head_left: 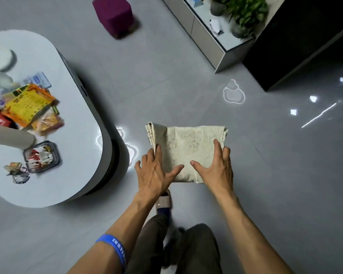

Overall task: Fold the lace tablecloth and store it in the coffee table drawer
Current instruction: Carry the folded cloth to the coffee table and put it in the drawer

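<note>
Grey floor (186,86), lace tablecloth (188,147), wristband (113,248) lettering illegible

Cream lace tablecloth (188,149) folded into rectangle, flat on floor.

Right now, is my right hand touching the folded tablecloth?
Touching. The head view shows the right hand lying on the lace tablecloth, thumb and fingers spread over its right part.

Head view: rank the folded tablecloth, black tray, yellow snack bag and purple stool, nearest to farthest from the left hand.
1. folded tablecloth, touching, under the left hand.
2. black tray, left, on the table's near end.
3. yellow snack bag, farther back on the table.
4. purple stool, far ahead on the floor.
</note>
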`<move>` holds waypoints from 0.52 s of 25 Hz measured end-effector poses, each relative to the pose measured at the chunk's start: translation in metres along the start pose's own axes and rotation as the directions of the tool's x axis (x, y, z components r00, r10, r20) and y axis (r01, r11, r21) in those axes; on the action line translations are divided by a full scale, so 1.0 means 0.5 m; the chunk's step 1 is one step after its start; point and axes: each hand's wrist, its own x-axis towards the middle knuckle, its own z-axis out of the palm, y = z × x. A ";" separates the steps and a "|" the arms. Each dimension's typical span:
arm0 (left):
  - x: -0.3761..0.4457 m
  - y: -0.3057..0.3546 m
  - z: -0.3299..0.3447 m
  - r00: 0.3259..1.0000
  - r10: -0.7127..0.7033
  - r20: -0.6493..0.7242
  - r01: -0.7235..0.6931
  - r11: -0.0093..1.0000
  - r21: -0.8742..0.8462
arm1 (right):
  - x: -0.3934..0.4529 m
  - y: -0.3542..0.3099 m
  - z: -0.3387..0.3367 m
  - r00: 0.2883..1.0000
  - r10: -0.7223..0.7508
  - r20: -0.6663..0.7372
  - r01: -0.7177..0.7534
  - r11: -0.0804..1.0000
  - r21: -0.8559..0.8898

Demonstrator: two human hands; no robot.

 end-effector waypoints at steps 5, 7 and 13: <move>0.229 0.046 -0.053 0.966 -0.248 -0.073 0.246 0.969 -0.036 | 0.311 -0.097 -0.003 0.971 -0.168 0.168 0.172 0.985 -0.007; 0.311 0.049 -0.067 0.925 -0.364 -0.105 0.360 0.931 -0.059 | 0.430 -0.151 0.016 0.929 -0.277 0.247 0.281 0.960 0.019; 0.539 0.056 -0.141 0.765 -0.636 -0.099 0.586 0.752 -0.302 | 0.741 -0.362 0.044 0.747 -0.538 0.392 0.582 0.813 0.006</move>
